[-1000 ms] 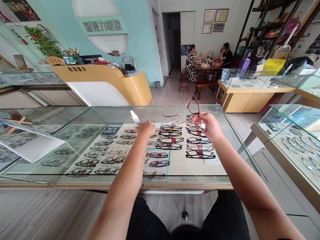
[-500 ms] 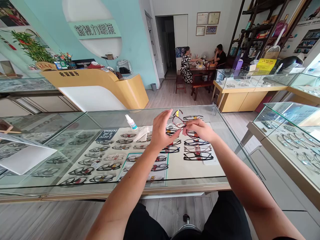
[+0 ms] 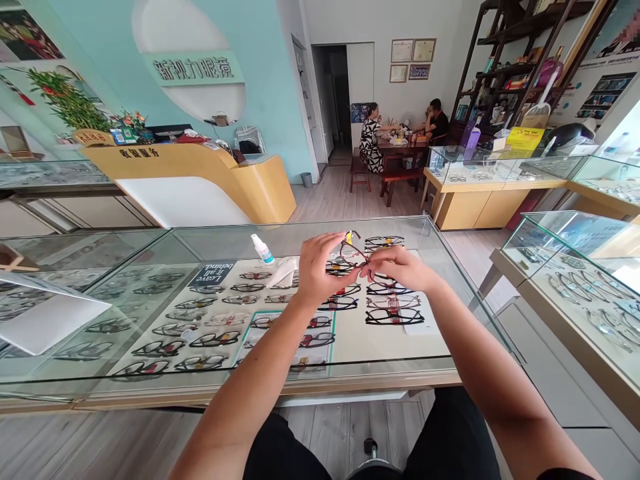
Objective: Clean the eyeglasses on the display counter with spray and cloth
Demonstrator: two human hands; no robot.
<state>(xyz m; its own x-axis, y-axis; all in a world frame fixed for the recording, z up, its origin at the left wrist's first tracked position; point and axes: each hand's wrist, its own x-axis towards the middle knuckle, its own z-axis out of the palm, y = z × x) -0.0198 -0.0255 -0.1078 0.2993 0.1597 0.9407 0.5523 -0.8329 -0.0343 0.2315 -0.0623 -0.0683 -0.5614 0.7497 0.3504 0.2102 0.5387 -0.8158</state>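
Left hand [image 3: 316, 268] now closed onto glasses [image 3: 353, 254]; right hand [image 3: 400, 267] pinched on too, near counter [image 3: 350, 381] far edge. Light, fragile; held by frame.

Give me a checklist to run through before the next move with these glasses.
1. Grip: left hand and right hand both hold the glasses: ok.
2. Glasses held over the glass counter: ok.
3. The spray bottle stands on the counter, left of the hands: ok.
4. The cloth lies beside the bottle: ok.
5. Glasses free of smudges: cannot tell.
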